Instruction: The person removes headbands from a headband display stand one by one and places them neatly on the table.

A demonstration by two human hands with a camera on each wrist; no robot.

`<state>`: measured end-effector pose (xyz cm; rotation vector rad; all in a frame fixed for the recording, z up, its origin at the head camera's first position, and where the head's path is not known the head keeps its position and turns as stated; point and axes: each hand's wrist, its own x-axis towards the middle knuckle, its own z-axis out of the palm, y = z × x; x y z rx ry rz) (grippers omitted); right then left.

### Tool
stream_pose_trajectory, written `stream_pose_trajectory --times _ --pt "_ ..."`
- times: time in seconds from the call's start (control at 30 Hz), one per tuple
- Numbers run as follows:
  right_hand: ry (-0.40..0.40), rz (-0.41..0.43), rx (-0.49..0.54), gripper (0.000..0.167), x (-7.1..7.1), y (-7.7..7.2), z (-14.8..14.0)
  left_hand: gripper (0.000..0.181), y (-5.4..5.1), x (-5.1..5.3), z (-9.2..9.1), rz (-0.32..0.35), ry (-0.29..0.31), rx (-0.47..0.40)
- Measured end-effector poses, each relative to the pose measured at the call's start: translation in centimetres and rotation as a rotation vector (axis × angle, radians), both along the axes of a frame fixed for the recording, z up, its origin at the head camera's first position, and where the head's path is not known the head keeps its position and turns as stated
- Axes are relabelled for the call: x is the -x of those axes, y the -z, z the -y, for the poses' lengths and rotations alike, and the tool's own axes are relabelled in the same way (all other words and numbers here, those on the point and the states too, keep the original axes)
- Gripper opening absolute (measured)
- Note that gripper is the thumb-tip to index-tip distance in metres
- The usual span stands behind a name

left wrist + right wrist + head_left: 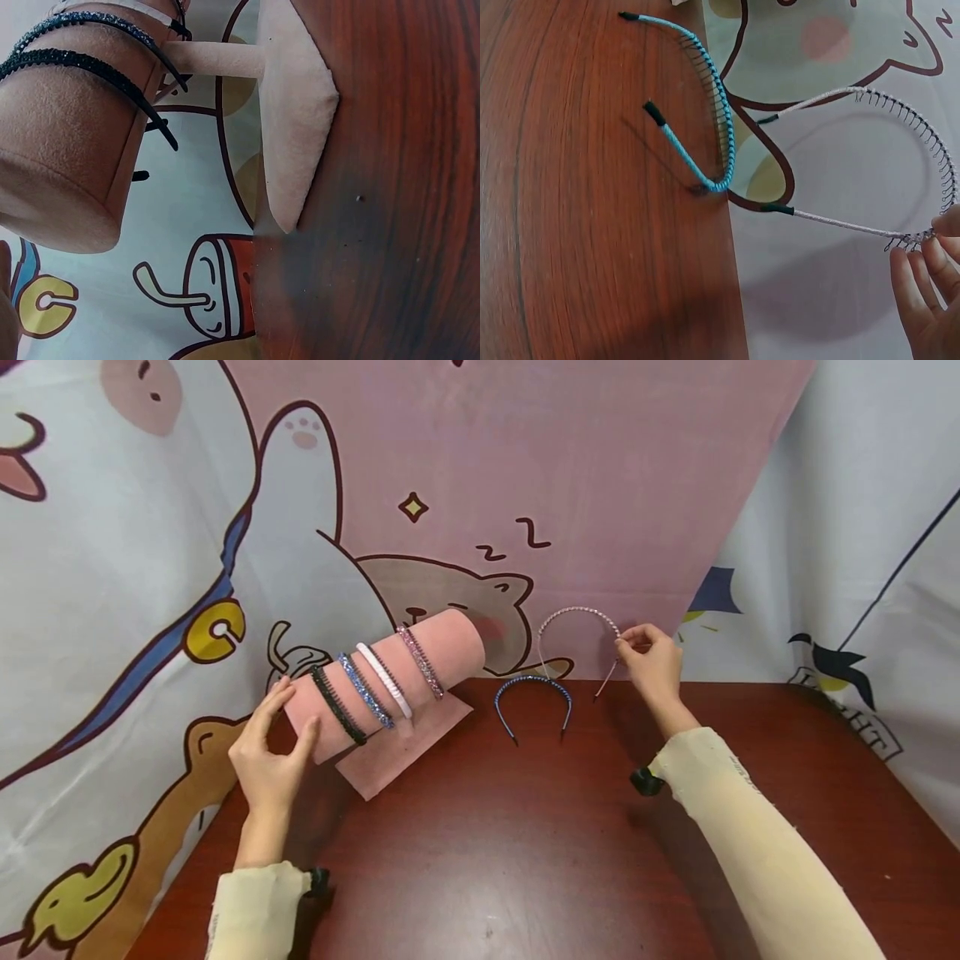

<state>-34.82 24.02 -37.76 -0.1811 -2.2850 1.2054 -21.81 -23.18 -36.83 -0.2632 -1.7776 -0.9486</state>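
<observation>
A pink padded roll (pixel 461 647) on a post and flat base (pixel 405 752) carries several headbands: black (pixel 337 706), glittery blue (pixel 365 691), white (pixel 384 680) and glittery pink (pixel 420 662). My left hand (pixel 266 760) touches the roll's near left end, thumb and fingers spread over it. In my right hand (pixel 651 664) a thin pale pink headband (pixel 577 610) is pinched by one side, held up off the table with its ends downward. The right wrist view shows fingertips on its toothed band (pixel 937 146). A blue headband (pixel 532 679) lies on the table, left of that hand.
The dark red-brown wooden table (pixel 510 860) reaches back to a cartoon-printed cloth (pixel 637 468). More of this cloth hangs along the left and right sides. Black straps (pixel 647 781) show at both wrists.
</observation>
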Motion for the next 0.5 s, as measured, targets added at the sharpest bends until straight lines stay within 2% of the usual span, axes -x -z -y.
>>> stream_pose_trajectory --times 0.4,0.5 --pt "-0.007 0.027 -0.04 0.018 -0.5 0.4 -1.9 0.044 -0.1 -0.1 -0.1 0.003 -0.004 -0.001" --pt "0.005 0.036 -0.077 0.017 -0.7 0.6 -2.3 0.044 -0.1 -0.1 0.0 0.007 -0.005 -0.004"
